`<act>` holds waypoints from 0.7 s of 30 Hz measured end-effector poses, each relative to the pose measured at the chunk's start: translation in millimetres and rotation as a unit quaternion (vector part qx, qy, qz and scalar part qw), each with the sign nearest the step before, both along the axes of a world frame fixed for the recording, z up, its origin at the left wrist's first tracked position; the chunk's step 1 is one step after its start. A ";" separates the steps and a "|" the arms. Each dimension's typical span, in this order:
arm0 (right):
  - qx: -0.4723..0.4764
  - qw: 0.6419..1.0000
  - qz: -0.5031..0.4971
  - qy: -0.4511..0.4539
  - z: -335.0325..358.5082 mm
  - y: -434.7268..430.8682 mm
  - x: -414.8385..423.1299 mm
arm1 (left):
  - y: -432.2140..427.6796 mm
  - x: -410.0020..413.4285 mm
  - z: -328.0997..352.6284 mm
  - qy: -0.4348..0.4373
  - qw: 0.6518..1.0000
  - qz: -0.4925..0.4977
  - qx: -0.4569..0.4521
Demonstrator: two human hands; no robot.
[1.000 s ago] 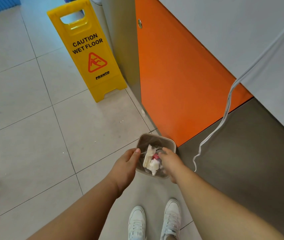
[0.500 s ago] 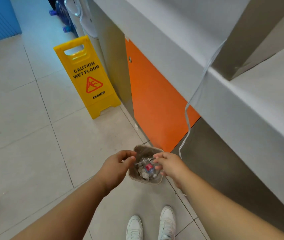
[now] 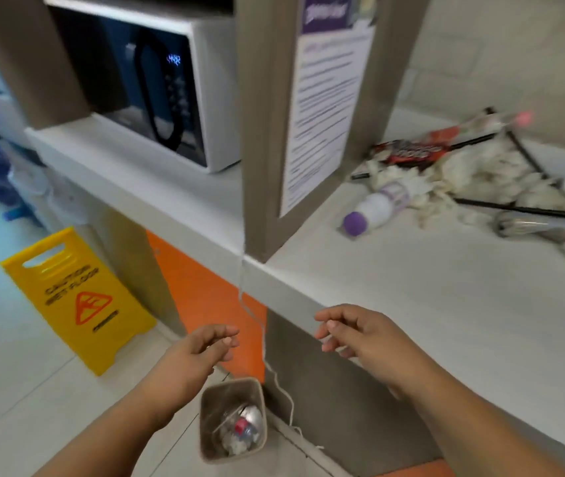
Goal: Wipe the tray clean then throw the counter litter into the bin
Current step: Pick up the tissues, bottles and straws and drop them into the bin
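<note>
Beige plastic forms the small bin (image 3: 209, 411), which stands on the tiled floor (image 3: 16, 407) at the lower centre of the frame, close to the foot of the counter, with crumpled paper and something red inside it. Just above it, the left hand (image 3: 202, 352) hangs in the air with its fingers loosely bent and holds nothing. The right hand (image 3: 356, 335), at the centre right, is also relaxed and empty, over the front edge of the pale counter (image 3: 411, 304). The counter litter (image 3: 473, 173) lies in the upper right: white crumpled tissue, a dark wrapper, black sticks, and a white bottle (image 3: 373, 210) with a purple cap on its side. A microwave (image 3: 157, 91) sits in the upper left, and a yellow wet-floor sign (image 3: 74, 301) stands at the left.
</note>
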State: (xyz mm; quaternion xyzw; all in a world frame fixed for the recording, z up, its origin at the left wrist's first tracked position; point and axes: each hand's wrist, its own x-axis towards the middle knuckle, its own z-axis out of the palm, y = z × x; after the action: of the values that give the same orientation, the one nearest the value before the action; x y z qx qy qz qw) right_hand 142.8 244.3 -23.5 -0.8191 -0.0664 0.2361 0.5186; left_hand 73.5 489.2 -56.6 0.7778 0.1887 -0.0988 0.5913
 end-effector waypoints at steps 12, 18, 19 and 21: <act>-0.043 0.954 -0.282 -0.089 60.8 -185.0 -55.0 | -172.4 51.2 84.0 -0.127 0.963 -0.238 0.017; -0.083 0.927 -0.355 -0.091 59.4 -278.9 -67.0 | -261.2 62.9 97.6 -0.138 0.943 -0.302 0.012; -0.095 0.923 -0.361 -0.096 59.1 -293.5 -68.1 | -276.6 64.2 98.2 -0.136 0.942 -0.307 0.010; -0.137 0.914 -0.366 -0.109 57.8 -321.2 -68.9 | -306.7 66.3 98.2 -0.131 0.938 -0.320 0.010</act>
State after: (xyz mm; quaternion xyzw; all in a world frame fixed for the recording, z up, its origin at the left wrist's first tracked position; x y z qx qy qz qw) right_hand 74.0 -76.9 34.3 -0.8699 0.2144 -0.0540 0.4409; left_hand 139.8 182.5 41.6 0.8092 -0.1481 -0.1779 0.5400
